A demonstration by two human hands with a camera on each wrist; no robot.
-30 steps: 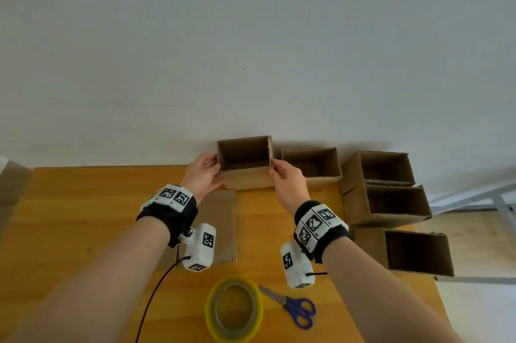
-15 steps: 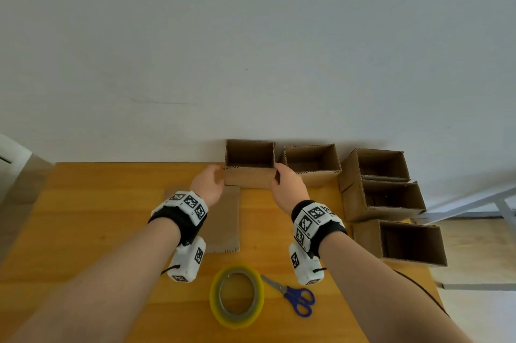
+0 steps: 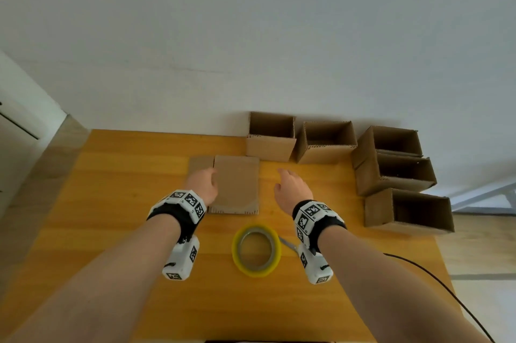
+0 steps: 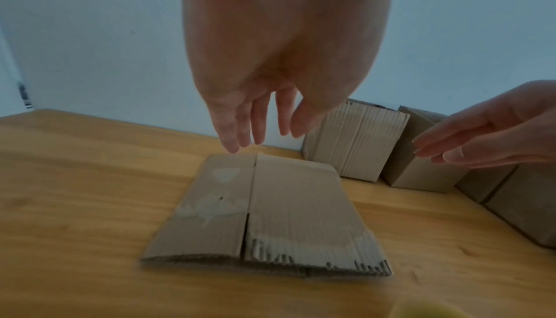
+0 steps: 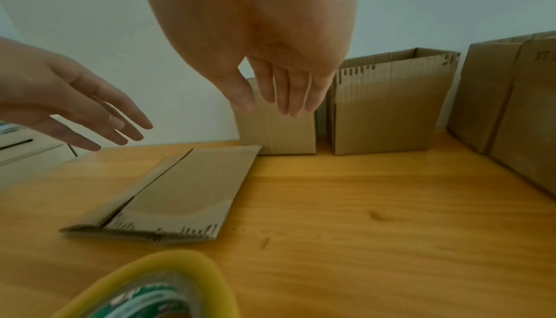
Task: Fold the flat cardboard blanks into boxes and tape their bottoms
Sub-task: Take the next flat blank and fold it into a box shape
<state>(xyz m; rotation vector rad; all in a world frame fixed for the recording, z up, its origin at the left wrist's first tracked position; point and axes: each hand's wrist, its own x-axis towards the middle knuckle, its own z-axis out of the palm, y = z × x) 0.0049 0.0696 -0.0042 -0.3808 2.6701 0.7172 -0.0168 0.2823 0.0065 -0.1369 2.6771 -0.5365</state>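
A stack of flat cardboard blanks (image 3: pixel 237 183) lies on the wooden table (image 3: pixel 117 203) in front of me. My left hand (image 3: pixel 205 185) hovers over its left edge, fingers straight and apart, holding nothing. My right hand (image 3: pixel 291 189) hangs open just right of the stack, also empty. In the left wrist view the left fingertips (image 4: pixel 240 142) hang above the far end of the blanks (image 4: pixel 285 211). The folded box (image 3: pixel 270 144) stands upright against the wall, beyond both hands. A yellow tape roll (image 3: pixel 255 249) lies flat between my wrists.
A second open box (image 3: pixel 326 147) stands beside the first. Three more boxes (image 3: pixel 396 172) lie on their sides along the table's right edge. Scissors (image 3: pixel 287 243) are mostly hidden under my right wrist. A black cable (image 3: pixel 435 278) runs off at the right.
Both hands let go of the folded box, which now stands against the wall beside the other upright one. The hands drew back toward me, over and beside the flat blanks.
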